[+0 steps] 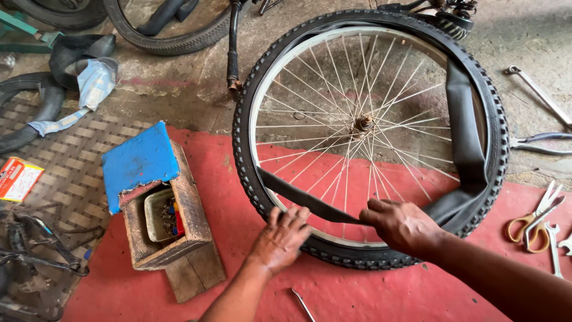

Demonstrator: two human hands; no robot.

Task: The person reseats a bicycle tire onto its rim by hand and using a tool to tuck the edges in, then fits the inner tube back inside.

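red mat (369, 298) on stained concrete floor (196, 95). bicycle wheel (369, 137) lies flat on it, inner tube (465, 137) pulled loose, running up the rim's right side. left hand (283, 235) presses the tyre, unclenched; right hand (402, 225) pinches the tube.

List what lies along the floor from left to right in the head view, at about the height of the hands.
Small red and white packet → wooden box with a blue lid → left hand → right hand → orange-handled scissors → spanner.

A blue-lidded wooden box (158, 203), orange-handled scissors (535, 219) and spanners (541, 92) lie about.
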